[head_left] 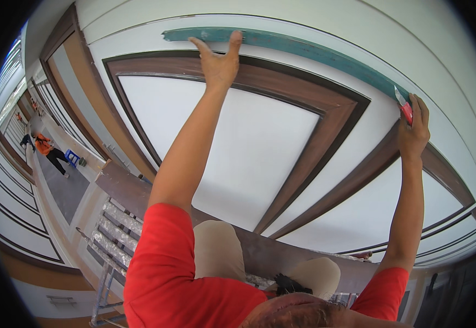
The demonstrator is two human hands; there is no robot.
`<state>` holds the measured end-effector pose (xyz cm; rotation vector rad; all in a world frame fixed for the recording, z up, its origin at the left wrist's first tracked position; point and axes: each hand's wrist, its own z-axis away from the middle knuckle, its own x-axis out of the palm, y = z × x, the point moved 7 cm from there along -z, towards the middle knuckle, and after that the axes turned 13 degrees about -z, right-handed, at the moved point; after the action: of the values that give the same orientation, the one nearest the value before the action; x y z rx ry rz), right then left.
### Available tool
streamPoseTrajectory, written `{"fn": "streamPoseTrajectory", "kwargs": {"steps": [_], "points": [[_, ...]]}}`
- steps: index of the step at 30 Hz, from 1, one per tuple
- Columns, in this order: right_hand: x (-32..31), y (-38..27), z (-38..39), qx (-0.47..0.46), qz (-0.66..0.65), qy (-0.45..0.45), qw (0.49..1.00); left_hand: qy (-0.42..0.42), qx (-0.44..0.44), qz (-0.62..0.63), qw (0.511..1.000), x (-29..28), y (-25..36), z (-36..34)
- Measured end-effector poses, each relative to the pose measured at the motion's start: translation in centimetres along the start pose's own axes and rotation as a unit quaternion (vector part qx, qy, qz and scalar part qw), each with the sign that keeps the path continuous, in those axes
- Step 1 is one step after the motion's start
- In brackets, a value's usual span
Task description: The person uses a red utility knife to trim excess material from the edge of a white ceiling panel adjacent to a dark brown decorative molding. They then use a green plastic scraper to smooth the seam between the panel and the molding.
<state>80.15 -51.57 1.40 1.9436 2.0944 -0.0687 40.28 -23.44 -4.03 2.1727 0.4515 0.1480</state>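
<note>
A long, thin green strip [306, 52] with worn marks lies along the white wall, just above a brown-framed panel. My left hand [220, 64] reaches up to its left part, thumb and fingers set apart and pressed on it, holding it to the wall. At the strip's right end, my right hand [414, 130] is closed round a knife [405, 109] with a red handle and a pointed metal blade. The blade tip is beside the strip's lower edge; whether it touches the wall cannot be told. Some fingers of both hands are hidden.
Dark brown mouldings [325, 158] frame white panels in front of me. Below, beside my knees, is a slatted metal platform [112, 229] with a brown board [123, 183]. Down the corridor at left, a person in orange [44, 145] stands near a blue stool [72, 158].
</note>
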Motion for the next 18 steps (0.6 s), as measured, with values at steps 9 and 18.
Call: {"fn": "streamPoseTrajectory", "kwargs": {"steps": [9,18], "points": [[1.2,0.0,-0.4,0.007,0.039,0.009,0.999,0.017,0.062,-0.086,0.994,1.1,0.3,-2.4],[1.5,0.3,-0.1,0.033,0.026,0.034,0.999,0.046,0.084,-0.1,0.99,1.1,0.0,-3.4]]}}
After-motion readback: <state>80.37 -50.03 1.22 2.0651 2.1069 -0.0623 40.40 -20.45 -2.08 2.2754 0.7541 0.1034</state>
